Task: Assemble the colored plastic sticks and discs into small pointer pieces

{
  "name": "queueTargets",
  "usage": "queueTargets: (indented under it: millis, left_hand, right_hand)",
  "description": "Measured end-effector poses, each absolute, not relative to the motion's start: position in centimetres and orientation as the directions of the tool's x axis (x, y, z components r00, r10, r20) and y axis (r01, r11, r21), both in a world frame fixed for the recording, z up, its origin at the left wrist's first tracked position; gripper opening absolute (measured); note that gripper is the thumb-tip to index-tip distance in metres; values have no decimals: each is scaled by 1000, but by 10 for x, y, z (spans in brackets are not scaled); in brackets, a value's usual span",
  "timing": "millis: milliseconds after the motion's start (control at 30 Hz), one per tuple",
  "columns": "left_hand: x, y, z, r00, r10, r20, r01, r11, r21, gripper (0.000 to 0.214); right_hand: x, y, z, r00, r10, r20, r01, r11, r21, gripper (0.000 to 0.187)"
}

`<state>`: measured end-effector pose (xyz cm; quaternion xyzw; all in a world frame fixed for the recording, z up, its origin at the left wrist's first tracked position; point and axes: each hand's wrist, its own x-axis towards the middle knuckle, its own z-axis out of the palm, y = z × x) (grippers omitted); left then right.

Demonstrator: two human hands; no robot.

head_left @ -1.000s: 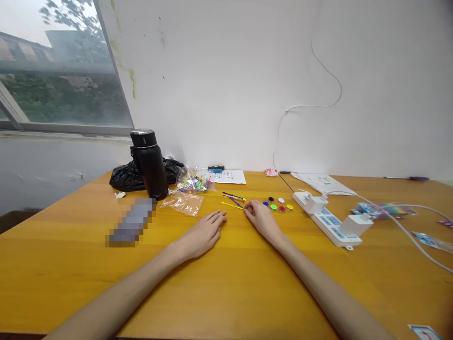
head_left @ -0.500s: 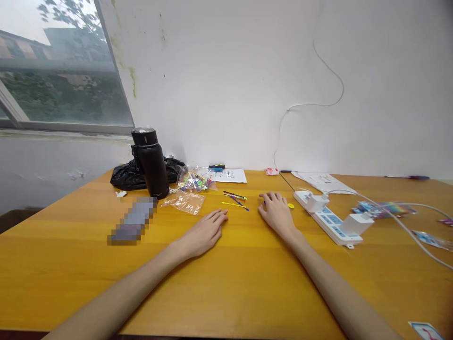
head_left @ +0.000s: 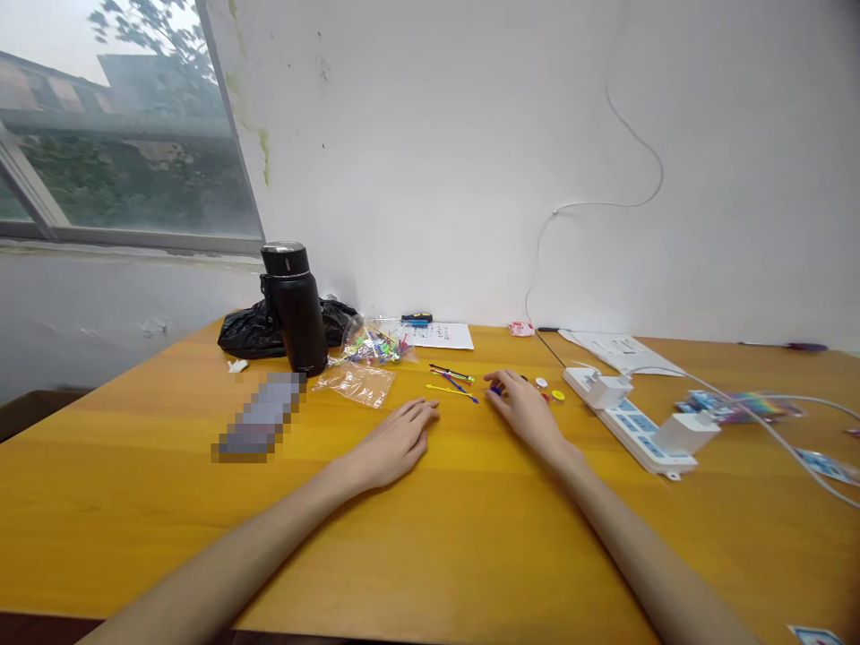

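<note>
My left hand [head_left: 398,441] lies flat on the wooden table with its fingers stretched out, holding nothing. Just beyond its fingertips lie several thin plastic pointers, among them a yellow pointer [head_left: 449,389], a blue pointer [head_left: 463,390] and a black pointer [head_left: 449,371]. My right hand [head_left: 524,405] is curled, with its thumb and fingers closed on a small round blue piece [head_left: 495,390]; the fingers partly cover it. Beside that hand, to the right, lie a white disc [head_left: 541,383] and a yellow disc [head_left: 558,395]. A little red shows next to the knuckles.
A black bottle [head_left: 296,309] stands at the left before a black plastic bag [head_left: 250,331]. Near it are a bag of coloured pieces [head_left: 376,343], a clear wrapper [head_left: 356,383] and a blurred-out flat object [head_left: 262,417]. To the right lies a white power strip [head_left: 632,425] with cables.
My right hand has moved left over the table with the blue piece, uncovering the white disc. My left hand stays almost in place. The whole view has shifted slightly.
</note>
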<state>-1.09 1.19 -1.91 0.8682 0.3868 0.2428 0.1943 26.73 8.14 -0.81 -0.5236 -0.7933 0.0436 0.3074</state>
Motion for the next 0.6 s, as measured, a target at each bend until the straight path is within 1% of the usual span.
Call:
queueTargets:
  millis: [67,100,133,200,233,300,367,433,533,600]
  left_hand:
    - [-7,8,-17,518,803,295,491,-562,666,46]
    - [-4,8,-17,486,821,299,424,-521,741,49]
    - [-2,8,-16,465,835,295,345,-478,808,51]
    - [1,10,-17,450,846,285,196,-405,893,49]
    - [2,12,-18,452,846,283,143,-382,913,45]
    - [2,16,-19,452,849,274,93,-351,932,34]
    - [1,20,-21,445,860,249,86,-318,944,26]
    - [0,21,-21,441,870,222,89,-288,953,24]
    - [1,20,-20,443,868,224,122,-306,944,22]
    - [2,18,-18,451,860,237,150,-335,930,21]
  right_hand:
    - [251,74,-6,-296,851,434,616,517,-594,12]
    - [242,68,-6,-323,845,427,511,535,-672,14]
    - [232,63,-6,-358,834,420,421,546,-724,16]
    - [215,51,-7,-436,799,415,304,564,-768,19]
    - [208,46,-7,-472,778,414,276,576,-769,18]
    - [202,40,-7,-527,747,406,260,596,-760,16]
    - [205,41,-7,-531,747,400,292,605,-741,16]
    - [215,48,-9,-468,789,397,404,591,-698,16]
    - [237,65,-16,-321,855,408,674,509,-535,12]
    - [248,74,-21,-266,872,411,785,444,-433,11]
